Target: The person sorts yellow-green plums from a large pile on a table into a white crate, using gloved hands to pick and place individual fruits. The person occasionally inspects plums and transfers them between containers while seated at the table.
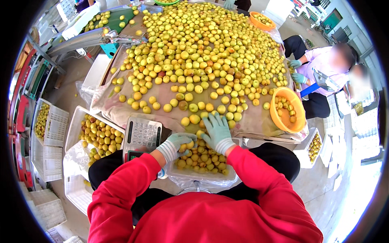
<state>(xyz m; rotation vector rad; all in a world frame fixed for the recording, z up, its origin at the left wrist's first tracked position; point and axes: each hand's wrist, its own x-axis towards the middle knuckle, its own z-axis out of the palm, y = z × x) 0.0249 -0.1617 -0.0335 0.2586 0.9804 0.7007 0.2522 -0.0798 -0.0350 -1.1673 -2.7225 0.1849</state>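
Both my hands wear pale green gloves with striped cuffs. My left hand point(178, 145) curls around a couple of small round yellow-green fruits point(186, 146) above the left side of a white crate point(202, 176). That crate sits between my knees, lined with clear plastic and holding many of the same fruits point(204, 159). At the table's near edge my right hand point(219, 131) lies with its fingers stretched out and apart, over loose fruits beside the big pile point(202, 56). One fruit point(199, 133) is next to its thumb.
A grey keypad scale point(142, 135) stands left of my left hand. Beyond it is a white crate of fruit point(71, 178). An orange basin point(298, 117) stands at the table's right edge, near a gloved co-worker point(320, 60). A conveyor point(115, 22) meets the table at far left.
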